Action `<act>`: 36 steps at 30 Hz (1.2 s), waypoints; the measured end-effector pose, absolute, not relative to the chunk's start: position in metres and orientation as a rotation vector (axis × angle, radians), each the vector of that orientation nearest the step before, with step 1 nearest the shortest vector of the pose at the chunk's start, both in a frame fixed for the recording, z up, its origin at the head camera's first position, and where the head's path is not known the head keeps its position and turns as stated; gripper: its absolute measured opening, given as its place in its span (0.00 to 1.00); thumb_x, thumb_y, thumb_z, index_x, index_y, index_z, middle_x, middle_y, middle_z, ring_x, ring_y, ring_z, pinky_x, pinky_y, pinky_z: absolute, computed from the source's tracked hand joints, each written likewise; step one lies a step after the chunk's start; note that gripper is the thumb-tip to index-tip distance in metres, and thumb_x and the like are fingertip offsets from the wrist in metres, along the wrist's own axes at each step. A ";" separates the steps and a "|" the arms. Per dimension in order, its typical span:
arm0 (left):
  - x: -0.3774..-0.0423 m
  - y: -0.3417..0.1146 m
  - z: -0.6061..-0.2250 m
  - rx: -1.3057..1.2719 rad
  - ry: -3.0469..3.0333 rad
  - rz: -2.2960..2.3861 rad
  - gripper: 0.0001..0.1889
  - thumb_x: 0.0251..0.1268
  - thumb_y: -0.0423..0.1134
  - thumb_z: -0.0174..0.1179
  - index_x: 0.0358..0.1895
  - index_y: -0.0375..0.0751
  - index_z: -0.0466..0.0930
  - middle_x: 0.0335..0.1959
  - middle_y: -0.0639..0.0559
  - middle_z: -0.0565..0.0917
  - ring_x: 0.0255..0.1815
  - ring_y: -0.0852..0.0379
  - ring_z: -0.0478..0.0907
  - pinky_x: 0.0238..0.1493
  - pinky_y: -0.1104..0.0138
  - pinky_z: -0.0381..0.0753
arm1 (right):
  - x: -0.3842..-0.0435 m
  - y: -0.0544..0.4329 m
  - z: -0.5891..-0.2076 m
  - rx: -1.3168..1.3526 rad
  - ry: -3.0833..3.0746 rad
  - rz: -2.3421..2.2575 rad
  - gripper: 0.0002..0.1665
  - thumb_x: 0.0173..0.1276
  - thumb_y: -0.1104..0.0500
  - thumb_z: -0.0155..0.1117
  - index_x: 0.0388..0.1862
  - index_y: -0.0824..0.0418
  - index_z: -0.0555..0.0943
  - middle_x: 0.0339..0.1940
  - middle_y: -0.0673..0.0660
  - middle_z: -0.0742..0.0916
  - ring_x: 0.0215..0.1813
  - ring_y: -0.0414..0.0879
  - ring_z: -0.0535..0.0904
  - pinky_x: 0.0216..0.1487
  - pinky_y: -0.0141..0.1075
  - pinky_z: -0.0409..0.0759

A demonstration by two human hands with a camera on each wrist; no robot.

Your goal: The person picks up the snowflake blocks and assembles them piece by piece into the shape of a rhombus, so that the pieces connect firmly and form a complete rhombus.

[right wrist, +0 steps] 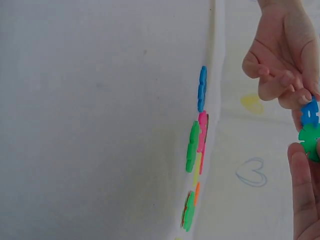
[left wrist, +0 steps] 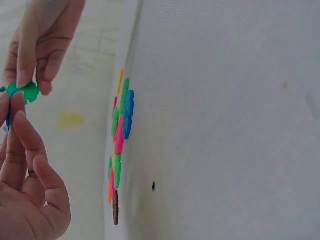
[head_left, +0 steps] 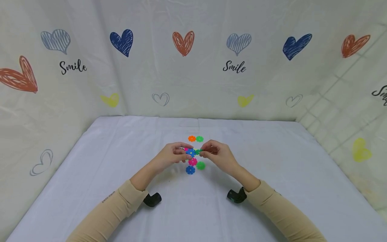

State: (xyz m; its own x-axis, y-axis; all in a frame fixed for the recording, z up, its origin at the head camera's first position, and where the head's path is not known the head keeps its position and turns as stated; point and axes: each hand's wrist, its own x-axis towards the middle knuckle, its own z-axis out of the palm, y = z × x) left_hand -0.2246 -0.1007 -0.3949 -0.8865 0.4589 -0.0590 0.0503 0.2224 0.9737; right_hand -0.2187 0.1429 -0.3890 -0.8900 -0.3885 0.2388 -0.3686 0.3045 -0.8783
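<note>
Over the middle of the table, my left hand (head_left: pixel 172 154) pinches a blue notched plastic disc (head_left: pixel 190 153) between thumb and fingers. My right hand (head_left: pixel 220 157) pinches a green notched disc (right wrist: pixel 309 137) by its edge. The blue disc (right wrist: pixel 309 114) and the green one meet edge to edge, with their rims overlapping in the right wrist view. In the left wrist view, fingertips cover much of the blue disc, while the green disc (left wrist: pixel 31 93) shows beneath the right thumb. Both hands are raised above other discs lying on the cloth.
Below the hands lie a pink disc (head_left: pixel 192 162), a green disc (head_left: pixel 201 165) and a blue disc (head_left: pixel 190 170). Farther back are an orange disc (head_left: pixel 191 138) and another green disc (head_left: pixel 200 138). A white cloth (head_left: pixel 90 188) covers the table; a printed curtain (head_left: pixel 205 80) hangs behind it.
</note>
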 end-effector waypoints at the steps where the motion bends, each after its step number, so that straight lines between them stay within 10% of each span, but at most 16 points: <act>1: -0.224 -0.101 -0.395 0.474 2.168 1.707 0.24 0.70 0.42 0.68 0.66 0.41 0.78 0.41 0.35 0.87 0.43 0.45 0.81 0.48 0.56 0.77 | -0.218 0.143 -0.389 -0.739 2.524 -1.690 0.08 0.71 0.66 0.69 0.46 0.66 0.82 0.40 0.59 0.90 0.45 0.65 0.86 0.48 0.32 0.84; 23: -0.221 -0.096 -0.385 0.409 2.132 1.807 0.20 0.60 0.34 0.75 0.55 0.34 0.86 0.35 0.45 0.90 0.40 0.50 0.88 0.55 0.59 0.83 | -0.224 0.151 -0.384 -1.019 2.383 -1.752 0.04 0.66 0.77 0.67 0.38 0.74 0.83 0.37 0.65 0.90 0.41 0.56 0.89 0.46 0.36 0.86; 36: -0.224 -0.095 -0.387 0.440 2.135 1.794 0.20 0.64 0.35 0.72 0.58 0.38 0.82 0.33 0.48 0.88 0.42 0.40 0.85 0.53 0.50 0.82 | -0.233 0.146 -0.384 -1.127 2.446 -1.742 0.05 0.66 0.77 0.68 0.39 0.72 0.83 0.37 0.64 0.89 0.40 0.68 0.86 0.44 0.33 0.86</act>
State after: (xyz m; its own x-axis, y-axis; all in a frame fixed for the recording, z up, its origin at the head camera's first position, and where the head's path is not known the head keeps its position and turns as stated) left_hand -0.2241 -0.0947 -0.3871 -0.9024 0.4287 -0.0438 0.0309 0.1657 0.9857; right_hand -0.2326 0.1464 -0.3836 -0.7514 -0.4994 0.4313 -0.5709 0.1643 -0.8044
